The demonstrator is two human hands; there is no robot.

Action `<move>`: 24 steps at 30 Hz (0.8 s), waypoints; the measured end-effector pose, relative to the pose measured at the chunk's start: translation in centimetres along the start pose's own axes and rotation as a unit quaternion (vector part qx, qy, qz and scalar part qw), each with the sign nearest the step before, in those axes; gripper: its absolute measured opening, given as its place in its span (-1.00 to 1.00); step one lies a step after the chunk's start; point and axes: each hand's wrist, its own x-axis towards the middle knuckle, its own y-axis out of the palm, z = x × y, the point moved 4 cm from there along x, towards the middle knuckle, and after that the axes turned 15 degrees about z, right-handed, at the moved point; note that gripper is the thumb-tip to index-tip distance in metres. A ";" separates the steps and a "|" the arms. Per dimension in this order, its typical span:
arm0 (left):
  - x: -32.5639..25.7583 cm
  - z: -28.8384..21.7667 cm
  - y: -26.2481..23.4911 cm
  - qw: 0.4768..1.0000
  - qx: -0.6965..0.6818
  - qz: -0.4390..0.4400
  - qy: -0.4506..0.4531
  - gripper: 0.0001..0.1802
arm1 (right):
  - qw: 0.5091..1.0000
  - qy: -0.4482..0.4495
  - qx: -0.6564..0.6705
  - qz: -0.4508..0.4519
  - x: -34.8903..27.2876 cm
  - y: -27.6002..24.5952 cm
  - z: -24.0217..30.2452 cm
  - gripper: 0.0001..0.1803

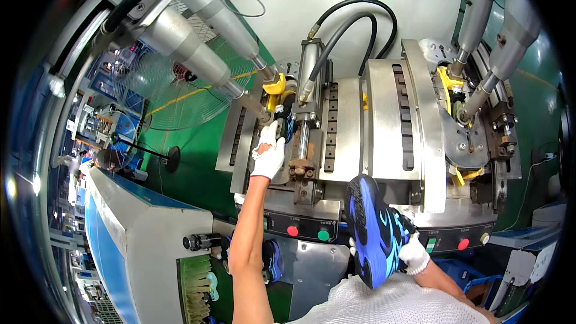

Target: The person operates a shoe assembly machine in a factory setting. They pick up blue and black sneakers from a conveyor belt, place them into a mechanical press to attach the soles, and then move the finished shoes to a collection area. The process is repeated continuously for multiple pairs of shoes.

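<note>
My right hand [414, 254], in a white glove, grips a blue and black sports shoe [373, 234] close to my body at the front of the press machine. The shoe's patterned sole shows, and its upper has light blue stripes. My left hand [268, 153], in a worn white glove with a hole on its back, reaches forward to the left press station. Its fingers are stretched out, thumb apart, beside a dark shoe with blue stripes [289, 126]. That shoe sits partly hidden under the station's yellow pads [275, 86]; whether my fingertips touch it I cannot tell.
Metal press columns [189, 51] slant down over the left station; a matching right station [465, 126] has yellow pads. A front panel [300, 228] carries red and green buttons. Below it are more shoes [273, 261] and a brush [196, 288]. A fan [180, 81] stands at left.
</note>
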 end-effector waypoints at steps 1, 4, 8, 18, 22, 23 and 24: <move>1.3 1.0 0.7 1.000 0.007 -0.018 0.019 -0.33 | 1.000 0.001 -0.004 -0.016 0.2 0.9 0.5 0.18; 5.2 2.1 2.8 0.994 0.063 -0.013 -0.083 -0.10 | 0.999 0.006 -0.009 -0.044 0.6 2.3 1.5 0.22; 9.6 5.0 4.9 0.973 0.085 0.003 -0.213 -0.07 | 0.992 -0.019 -0.059 -0.114 -0.1 2.6 1.7 0.09; 2.2 -0.5 -8.2 0.979 -0.073 -0.044 -0.186 -0.17 | 0.947 0.052 -0.178 -0.264 -1.2 -1.4 0.6 -0.25; -11.4 -3.5 -11.4 0.970 -0.145 -0.118 -0.158 -0.23 | 0.930 0.047 -0.189 -0.310 6.3 3.3 -0.1 -0.39; -14.8 -3.3 -11.1 0.964 -0.185 -0.110 -0.158 -0.25 | 0.955 0.006 -0.187 -0.232 9.7 4.3 -0.7 -0.46; -18.5 -3.0 -10.6 0.955 -0.223 -0.104 -0.163 -0.27 | 0.955 0.030 -0.188 -0.229 13.1 5.6 -1.1 -0.46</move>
